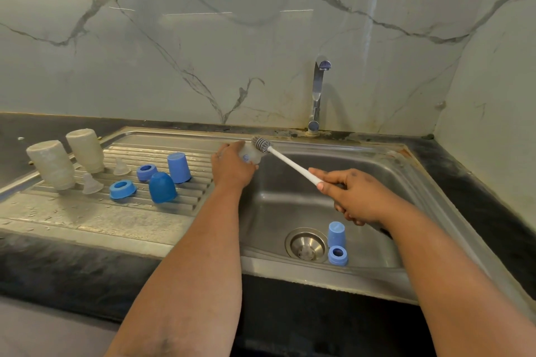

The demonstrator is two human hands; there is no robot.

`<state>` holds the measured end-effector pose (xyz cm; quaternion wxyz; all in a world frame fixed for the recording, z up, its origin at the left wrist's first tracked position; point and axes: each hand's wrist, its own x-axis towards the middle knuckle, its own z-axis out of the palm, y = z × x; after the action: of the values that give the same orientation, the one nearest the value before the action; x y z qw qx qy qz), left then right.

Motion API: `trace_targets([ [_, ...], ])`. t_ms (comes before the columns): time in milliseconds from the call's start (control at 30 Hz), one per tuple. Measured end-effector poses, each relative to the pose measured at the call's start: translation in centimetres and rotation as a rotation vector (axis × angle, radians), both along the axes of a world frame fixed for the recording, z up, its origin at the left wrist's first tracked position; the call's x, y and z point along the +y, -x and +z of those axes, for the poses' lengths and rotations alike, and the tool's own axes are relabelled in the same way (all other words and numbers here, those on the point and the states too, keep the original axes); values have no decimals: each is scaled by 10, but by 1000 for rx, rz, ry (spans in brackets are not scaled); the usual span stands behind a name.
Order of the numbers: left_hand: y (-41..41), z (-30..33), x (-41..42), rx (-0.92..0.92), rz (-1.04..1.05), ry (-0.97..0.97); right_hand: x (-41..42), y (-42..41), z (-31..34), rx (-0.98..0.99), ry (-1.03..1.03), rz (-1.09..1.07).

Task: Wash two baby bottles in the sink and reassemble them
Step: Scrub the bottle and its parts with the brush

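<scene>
Marble wall (203,52), dark countertop (478,182).

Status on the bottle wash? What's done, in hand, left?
Looks done: two bottles stand inverted on the drainboard with two nipples, two blue rings and two blue caps. In hand: left hand holds a small clear bottle; right hand works the brush at its mouth. Left: a blue cap and ring lie in the sink; nothing is reassembled.

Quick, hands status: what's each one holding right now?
Left hand: grips a clear bottle.
Right hand: fingers pinch the brush handle.
</scene>
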<state>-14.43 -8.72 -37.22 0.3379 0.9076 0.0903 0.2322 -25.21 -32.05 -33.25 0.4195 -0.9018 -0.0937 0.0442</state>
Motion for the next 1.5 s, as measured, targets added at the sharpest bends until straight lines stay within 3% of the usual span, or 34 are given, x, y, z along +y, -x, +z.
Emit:
trace_targets([
  [167,-1,1,-13,-28,-68,-206,0,-6,-8,-35,-10,-63],
  [333,-8,0,-20,-49,-119,-257,6,-13,-11,-62,-20,-86],
  [400,-6,2,-24,-57,-99,-113,9,-15,-11,-78,-60,-99],
  [600,0,7,-27,-58,-143,737,8,-19,-12,-132,-18,-130],
  [733,0,6,-27,-72,-201,963,8,-17,-10,-101,-92,-119],
  [933,-7,3,-25,-152,-29,877,9,-14,-7,-57,-82,-85],
  [1067,-7,9,-18,-167,80,957,5,-10,0,-43,-78,-49],
  [1367,1,11,-38,-159,-122,458,2,-15,-9,-61,-40,-140],
  [1500,0,11,-34,-164,9,491,0,-16,-4,22,-80,-99],
])
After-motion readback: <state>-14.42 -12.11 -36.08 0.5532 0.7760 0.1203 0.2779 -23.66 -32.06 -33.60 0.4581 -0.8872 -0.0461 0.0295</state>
